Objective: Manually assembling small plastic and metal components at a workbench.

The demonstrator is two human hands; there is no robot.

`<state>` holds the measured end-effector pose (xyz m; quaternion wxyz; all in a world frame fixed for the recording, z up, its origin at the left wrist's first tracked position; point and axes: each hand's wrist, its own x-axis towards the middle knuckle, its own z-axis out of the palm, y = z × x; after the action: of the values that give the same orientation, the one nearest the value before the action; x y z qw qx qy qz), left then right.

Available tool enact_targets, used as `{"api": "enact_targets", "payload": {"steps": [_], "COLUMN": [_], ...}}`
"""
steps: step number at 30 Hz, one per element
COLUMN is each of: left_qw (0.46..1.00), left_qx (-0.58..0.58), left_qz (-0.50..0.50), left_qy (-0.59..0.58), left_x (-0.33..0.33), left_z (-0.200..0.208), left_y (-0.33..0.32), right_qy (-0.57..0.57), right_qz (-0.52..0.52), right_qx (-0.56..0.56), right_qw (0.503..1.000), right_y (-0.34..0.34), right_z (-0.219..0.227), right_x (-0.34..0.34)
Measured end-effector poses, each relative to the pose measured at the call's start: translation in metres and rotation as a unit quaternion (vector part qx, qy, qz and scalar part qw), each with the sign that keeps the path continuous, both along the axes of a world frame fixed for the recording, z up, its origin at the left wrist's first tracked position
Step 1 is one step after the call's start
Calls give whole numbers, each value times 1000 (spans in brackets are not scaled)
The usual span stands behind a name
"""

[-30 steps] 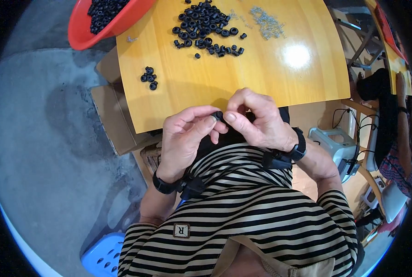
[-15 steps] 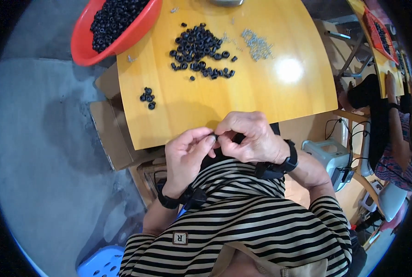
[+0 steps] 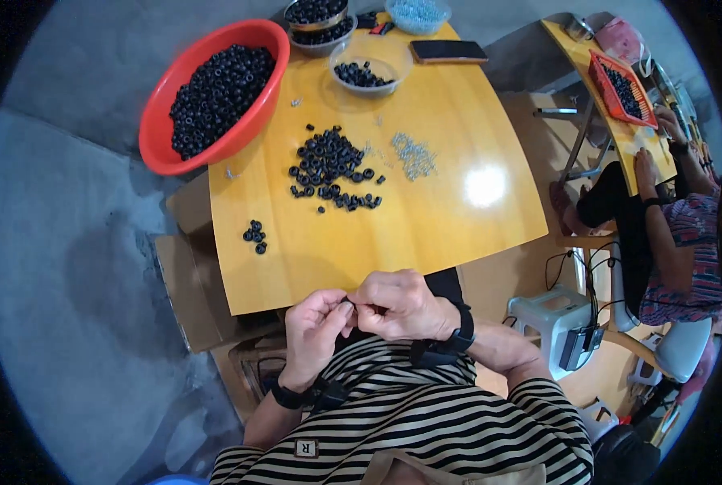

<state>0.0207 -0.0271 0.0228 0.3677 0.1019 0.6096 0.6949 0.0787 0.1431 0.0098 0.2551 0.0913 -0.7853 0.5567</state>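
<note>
At the table's near edge, my left hand [image 3: 320, 333] pinches a small black part [image 3: 347, 301], mostly hidden by the fingertips. My right hand [image 3: 401, 305] meets it there, thumb and forefinger pressed together; whatever they grip is too small to make out. Beyond the hands, a loose pile of black ring-shaped parts [image 3: 329, 162] lies on the yellow table [image 3: 426, 230]. To its right are scattered tiny clear or silvery pieces [image 3: 414, 155]. Several black parts [image 3: 255, 235] sit in a small group at the left.
A red basin [image 3: 152, 149] full of black parts stands at the far left. Behind the pile are a clear bowl [image 3: 401, 77], a tub of pale blue bits [image 3: 419, 16] and a dark phone [image 3: 450, 52]. At right, another person [image 3: 684, 250] works beside a red basket [image 3: 624, 89].
The view has tilted up, so the table sits lower and the bowls and phone show at the back. My hands stay together at the fingertips, with the right hand's fingers closed tighter.
</note>
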Motion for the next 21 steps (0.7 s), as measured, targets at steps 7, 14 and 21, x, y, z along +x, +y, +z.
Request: {"api": "enact_targets", "payload": {"steps": [7,14,21], "left_qw": [997,992,969], "left_qx": [-17,-41,-43], "left_qz": [9,27,26], "left_qy": [77,116,241], "left_x": [15,0,7], "left_z": [27,23,13], "left_y": [3,17,8], "right_qy": [-166,-166,-212], "right_qz": [30,82,84], "right_qx": [-207,-315,-311], "right_qw": [964,931,923], "right_y": [-10,16,9], "right_z": [-3,5,7], "right_x": [15,16,20]}}
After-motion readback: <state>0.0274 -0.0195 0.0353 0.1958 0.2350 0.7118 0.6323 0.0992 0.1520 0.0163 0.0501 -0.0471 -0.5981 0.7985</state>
